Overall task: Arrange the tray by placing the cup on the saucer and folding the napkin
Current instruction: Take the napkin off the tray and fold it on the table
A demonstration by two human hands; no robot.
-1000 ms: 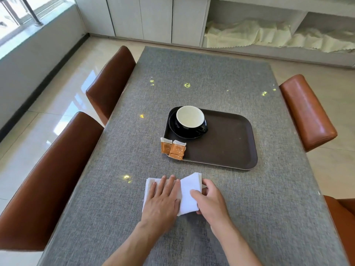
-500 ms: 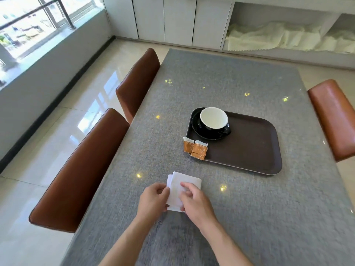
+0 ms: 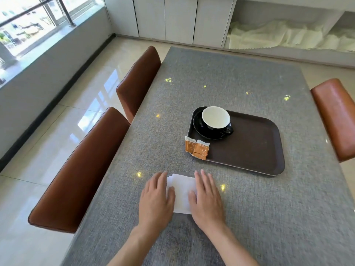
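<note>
A white napkin, folded into a small rectangle, lies on the grey table near me. My left hand lies flat on its left edge, and my right hand lies flat on its right edge, fingers stretched forward. Beyond them sits a dark brown tray. In its far left corner a black cup with a white inside stands on a black saucer.
Orange sachets rest on the tray's near left corner, partly over its rim. Brown leather chairs line the table's left side, with another chair at the right. White cabinets and cloth-filled shelves stand behind.
The napkin went from half-open to a smaller folded rectangle. Both hands, which were pinching and folding it, now lie flat on its two sides. The camera view shifted left.
</note>
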